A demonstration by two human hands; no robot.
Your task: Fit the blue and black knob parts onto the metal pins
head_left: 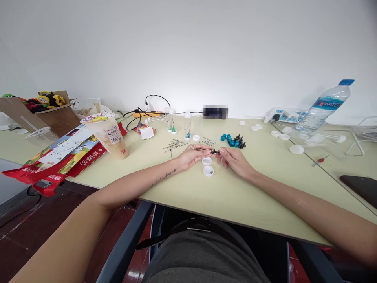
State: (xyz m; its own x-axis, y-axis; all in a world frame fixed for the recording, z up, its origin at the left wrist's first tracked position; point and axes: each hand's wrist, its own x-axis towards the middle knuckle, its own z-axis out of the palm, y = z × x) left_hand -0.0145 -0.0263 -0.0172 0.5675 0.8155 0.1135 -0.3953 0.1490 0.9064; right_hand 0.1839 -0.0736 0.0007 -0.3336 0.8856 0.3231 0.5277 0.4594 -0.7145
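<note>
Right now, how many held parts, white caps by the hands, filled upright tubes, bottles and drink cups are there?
Small black part pinched by left hand and right hand: 1
White caps beside them: 2
Upright clear tubes with coloured contents: 3
Water bottle: 1
Drink cup: 1
Total: 8

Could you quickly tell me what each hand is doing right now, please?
Left hand: fingers pinched on one end of a small black part.
Right hand: fingers pinched on its other end.

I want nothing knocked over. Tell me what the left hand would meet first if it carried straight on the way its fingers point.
The left hand points right, toward the right hand. It would likely meet that hand's fingertips first, across the small black piece pinched between them.
</note>
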